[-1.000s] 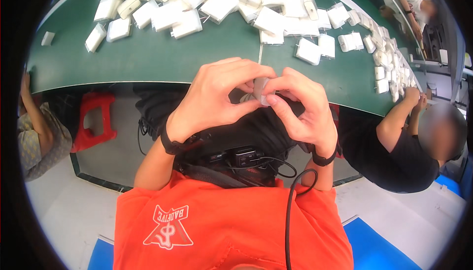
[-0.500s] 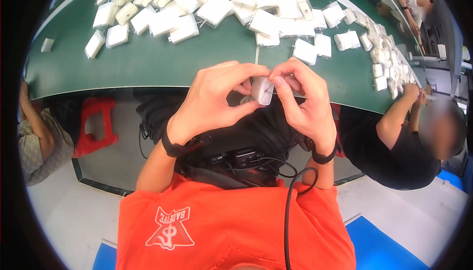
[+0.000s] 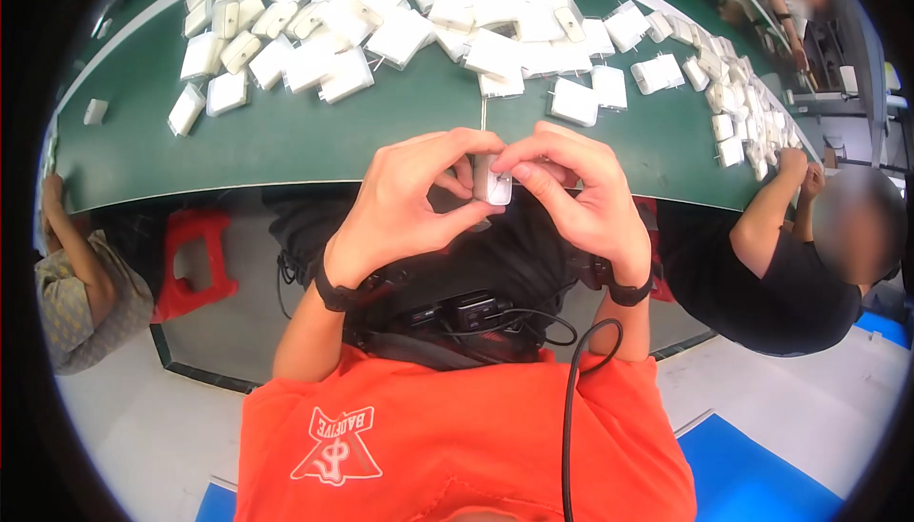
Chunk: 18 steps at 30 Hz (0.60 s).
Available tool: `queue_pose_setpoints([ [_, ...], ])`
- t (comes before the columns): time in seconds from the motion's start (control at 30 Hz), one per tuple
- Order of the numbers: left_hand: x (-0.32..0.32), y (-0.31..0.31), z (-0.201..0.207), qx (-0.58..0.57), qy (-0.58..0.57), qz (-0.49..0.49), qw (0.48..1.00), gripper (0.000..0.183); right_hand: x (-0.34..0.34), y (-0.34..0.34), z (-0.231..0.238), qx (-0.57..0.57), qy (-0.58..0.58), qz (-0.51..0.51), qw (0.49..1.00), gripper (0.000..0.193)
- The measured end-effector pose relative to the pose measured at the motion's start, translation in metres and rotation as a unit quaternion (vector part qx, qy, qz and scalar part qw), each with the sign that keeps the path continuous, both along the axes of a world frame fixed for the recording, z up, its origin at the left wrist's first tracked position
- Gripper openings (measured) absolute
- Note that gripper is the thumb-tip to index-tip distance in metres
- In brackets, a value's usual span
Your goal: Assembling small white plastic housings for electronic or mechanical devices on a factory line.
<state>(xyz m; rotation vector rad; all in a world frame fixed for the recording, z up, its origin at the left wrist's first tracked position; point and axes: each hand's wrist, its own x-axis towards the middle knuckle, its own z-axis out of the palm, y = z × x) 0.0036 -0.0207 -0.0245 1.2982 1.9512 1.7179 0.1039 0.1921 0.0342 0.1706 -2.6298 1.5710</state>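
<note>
Just off the near edge of the green table, my left hand is closed on a small white plug-in charger, its fingers at the far end and its thumb at the near end. My right hand has thumb and forefinger pinched together against the charger's right side, by the face with a dark mark or slit. Clear film appears to wrap it, though the detail there is too small to be certain. Beyond both hands, a heap of similar white chargers lies on the table, some with metal pins showing.
The green table curves across in front of me. More chargers lie at the right, beside a seated person in black. Another person sits at the left near a red stool. A black cable hangs over my shirt.
The charger has turned slightly in my fingers, and both hands have shifted a little to the left and nearer. The right fingertips now lie further over its face.
</note>
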Motion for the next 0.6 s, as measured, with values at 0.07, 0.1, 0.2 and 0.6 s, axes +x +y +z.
queue_pose_setpoints([
  [0.07, 0.002, 0.001, 0.0, 0.004, -0.024, 0.007, 1.0, 0.052, -0.002, -0.002, -0.001, -0.02, -0.01, -0.003, 1.0, 0.013],
  [0.1, 0.001, 0.001, 0.0, 0.004, -0.021, 0.006, 1.0, 0.052, -0.003, -0.002, -0.002, -0.021, -0.008, -0.004, 1.0, 0.012],
  [0.2, 0.001, 0.0, -0.001, -0.011, -0.015, 0.006, 1.0, 0.053, -0.007, -0.002, -0.007, 0.024, 0.028, 0.001, 0.999, 0.009],
  [0.6, 0.0, -0.001, -0.004, 0.012, 0.021, -0.009, 1.0, 0.058, 0.003, -0.009, 0.009, 0.044, 0.039, -0.124, 0.991, 0.005],
])
